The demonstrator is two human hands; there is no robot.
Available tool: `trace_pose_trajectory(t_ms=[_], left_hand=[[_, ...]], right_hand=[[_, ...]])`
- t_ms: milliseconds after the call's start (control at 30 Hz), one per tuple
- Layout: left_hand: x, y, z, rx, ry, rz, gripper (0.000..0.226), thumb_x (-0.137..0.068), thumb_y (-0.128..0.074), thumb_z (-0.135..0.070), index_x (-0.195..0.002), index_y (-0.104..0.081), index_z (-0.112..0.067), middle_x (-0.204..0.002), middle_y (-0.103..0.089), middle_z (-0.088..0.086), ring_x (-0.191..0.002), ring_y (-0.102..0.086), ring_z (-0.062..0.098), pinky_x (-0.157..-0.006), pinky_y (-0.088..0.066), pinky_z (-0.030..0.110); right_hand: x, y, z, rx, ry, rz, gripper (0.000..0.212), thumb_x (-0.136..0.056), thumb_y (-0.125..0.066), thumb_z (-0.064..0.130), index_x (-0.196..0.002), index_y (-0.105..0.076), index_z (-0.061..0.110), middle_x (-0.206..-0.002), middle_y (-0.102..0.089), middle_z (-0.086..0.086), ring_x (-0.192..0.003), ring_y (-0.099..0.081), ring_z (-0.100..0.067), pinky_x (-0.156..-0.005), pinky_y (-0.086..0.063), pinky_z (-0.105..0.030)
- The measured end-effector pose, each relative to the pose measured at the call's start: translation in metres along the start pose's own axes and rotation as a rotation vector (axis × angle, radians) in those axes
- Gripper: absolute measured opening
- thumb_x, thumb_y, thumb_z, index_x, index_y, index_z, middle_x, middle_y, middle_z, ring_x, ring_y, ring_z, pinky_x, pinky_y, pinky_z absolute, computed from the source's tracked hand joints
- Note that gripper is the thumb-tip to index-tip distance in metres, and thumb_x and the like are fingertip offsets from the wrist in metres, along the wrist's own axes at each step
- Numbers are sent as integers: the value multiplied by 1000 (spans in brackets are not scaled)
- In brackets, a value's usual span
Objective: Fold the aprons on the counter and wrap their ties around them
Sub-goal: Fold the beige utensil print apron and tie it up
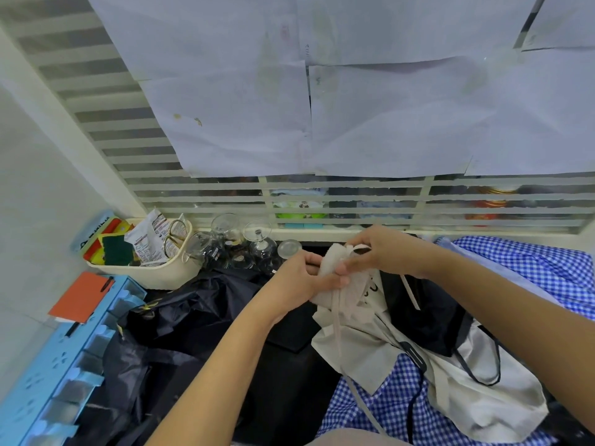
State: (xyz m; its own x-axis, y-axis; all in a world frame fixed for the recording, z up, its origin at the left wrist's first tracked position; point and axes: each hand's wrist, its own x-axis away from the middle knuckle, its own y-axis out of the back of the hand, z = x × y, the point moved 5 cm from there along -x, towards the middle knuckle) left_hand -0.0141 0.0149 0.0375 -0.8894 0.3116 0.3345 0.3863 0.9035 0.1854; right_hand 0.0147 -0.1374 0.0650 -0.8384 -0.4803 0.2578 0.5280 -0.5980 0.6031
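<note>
A small folded cream apron bundle [331,262] is held up above the counter. My left hand [301,278] grips it from the left, fingers curled round it. My right hand [383,252] pinches the bundle's cream tie at the top. The tie [336,320] hangs down from the bundle. Below lies another cream apron [450,375] with black straps, spread over a blue checked apron [386,407]. A dark navy apron [193,310] lies crumpled at the left. More blue checked cloth [528,268] sits at the right.
A cream basket [167,275] with scissors, sponges and a packet stands at the back left. Several glass cups [244,243] stand beside it along the window ledge. A blue drawer organiser [64,365] with an orange notebook [82,296] runs down the left edge.
</note>
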Motion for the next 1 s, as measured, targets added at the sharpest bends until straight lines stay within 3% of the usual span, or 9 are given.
trace_pose_trajectory(t_ms=[167,300,400,500,667,767,833,900,1000], left_hand=[[4,-4,6,19,-40,105,40,-84,-72,-20,-119,-57,-8,-98,-70,6,-93,-69,23,-89,-55,44],[8,-8,4,85,-47,159,28,-93,-59,-10,-120,-56,-4,-75,-65,3,-78,-65,17,-90,-53,38],[11,-15,2,241,-24,253,25,-96,-50,-5,-121,-54,-2,-63,-48,-5,-57,-46,8,-67,-50,24],[16,-20,-8,178,-95,300,35,-87,-64,-20,-120,-57,-11,-74,-48,-5,-56,-30,3,-48,-27,13],[11,-35,-23,11,-202,61,1,-87,-64,-14,-86,-64,-14,-45,-49,-18,-41,-44,-5,-48,-33,10],[5,-45,-22,29,-217,-18,13,-85,-67,-16,-79,-67,-5,-47,-53,-16,-40,-45,-4,-45,-33,7],[2,-48,-20,17,-230,-45,23,-79,-74,-22,-80,-70,1,-56,-64,-3,-51,-54,1,-56,-44,13],[0,-51,-17,-82,-288,-44,24,-72,-81,-33,-83,-77,-13,-74,-69,20,-64,-57,17,-66,-47,31],[-1,-53,-16,-270,-397,-83,16,-76,-78,-25,-90,-75,-33,-75,-73,4,-66,-60,16,-61,-51,39]], right_hand=[[2,21,-3,-197,5,-141,29,-78,-74,39,-87,-71,12,-59,-59,11,-50,-49,-1,-51,-36,-12],[4,28,-13,-310,-9,-193,30,-70,-74,49,-72,-66,21,-57,-48,6,-50,-35,-10,-47,-26,-19],[11,30,-12,-396,42,-153,21,-69,-74,47,-74,-70,27,-60,-45,4,-52,-31,-11,-45,-22,-19],[18,32,-16,-455,84,-140,36,-74,-73,40,-92,-69,10,-66,-44,-1,-55,-30,-11,-45,-22,-17],[36,32,-28,-537,86,-240,29,-75,-70,38,-92,-70,14,-67,-48,-2,-53,-33,-10,-46,-25,-16],[51,31,-35,-585,122,-262,22,-79,-69,35,-91,-69,17,-67,-52,-5,-57,-38,-16,-50,-31,-21],[60,32,-39,-572,171,-239,26,-81,-71,33,-99,-69,15,-82,-59,-19,-69,-49,-29,-61,-39,-31],[69,34,-45,-546,192,-234,22,-81,-71,20,-101,-68,13,-92,-68,-7,-82,-62,-23,-71,-48,-25],[77,37,-57,-303,207,-241,26,-78,-73,11,-102,-68,19,-94,-71,13,-87,-66,-4,-74,-52,-16]])
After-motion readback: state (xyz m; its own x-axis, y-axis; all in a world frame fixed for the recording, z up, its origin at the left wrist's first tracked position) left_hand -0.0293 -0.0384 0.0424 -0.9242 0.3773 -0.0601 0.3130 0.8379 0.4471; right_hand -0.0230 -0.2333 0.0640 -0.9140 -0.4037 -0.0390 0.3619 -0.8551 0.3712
